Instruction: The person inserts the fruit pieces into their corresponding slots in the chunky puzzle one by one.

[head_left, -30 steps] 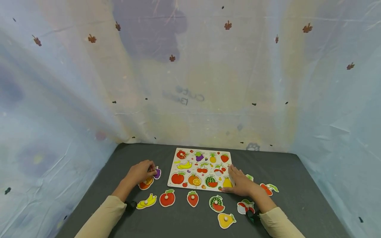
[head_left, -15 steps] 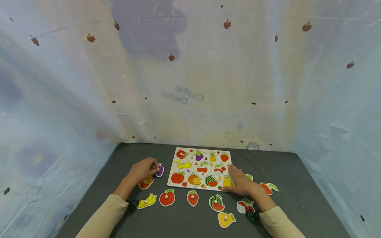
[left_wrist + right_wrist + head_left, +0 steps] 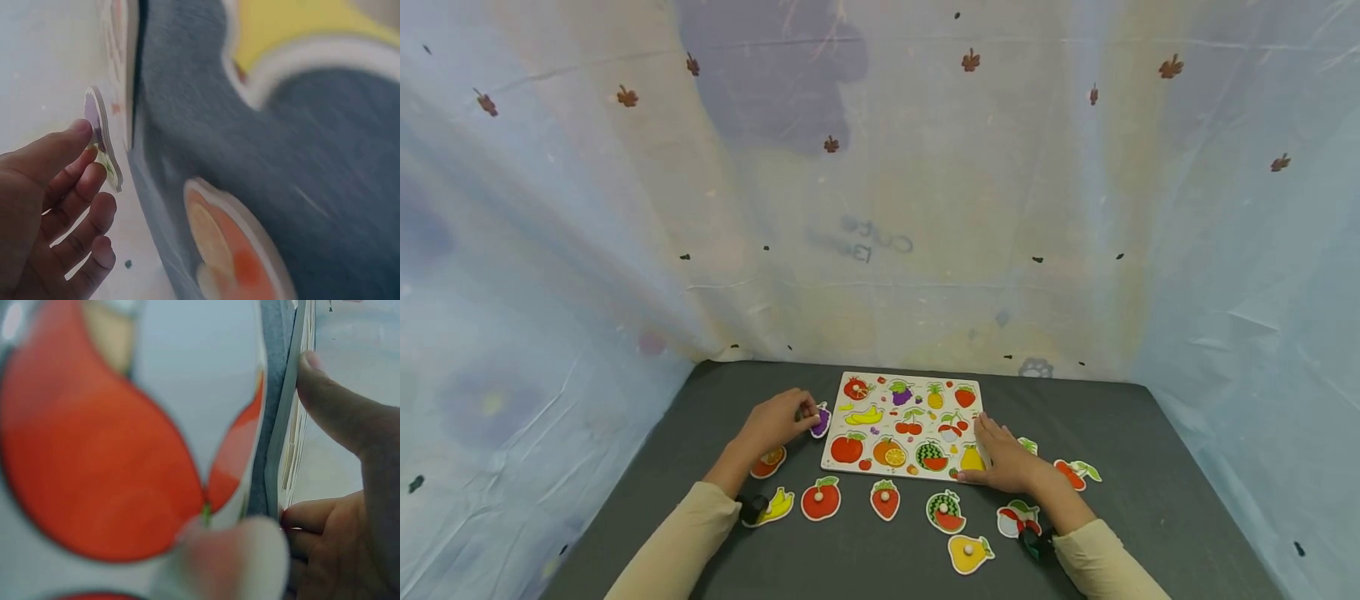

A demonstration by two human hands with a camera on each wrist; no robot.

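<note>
A purple grape puzzle piece (image 3: 822,422) with a white edge is pinched between the thumb and fingers of my left hand (image 3: 777,421), just left of the fruit puzzle board (image 3: 872,396). In the left wrist view the grape piece (image 3: 100,125) is tilted up on edge, clear of the table, with the remaining fingers loosely bent below it. My right hand (image 3: 1006,457) rests on the right edge of the board, fingers extended along it, partly covering the printed pear. In the right wrist view the thumb of the right hand (image 3: 350,450) lies against the board's edge (image 3: 284,431).
Around the board lie knobbed pieces: orange (image 3: 768,462), bananas (image 3: 780,505), red apple (image 3: 821,499), strawberry (image 3: 885,500), watermelon (image 3: 946,512), pear (image 3: 971,555), a red-and-white fruit (image 3: 1017,518) and a red fruit with green leaves (image 3: 1077,475). A patterned curtain (image 3: 880,208) hangs behind the table.
My left hand has picked the grape piece off the table and carried it right and away from me, toward the board's left edge. The right hand has stayed in place.
</note>
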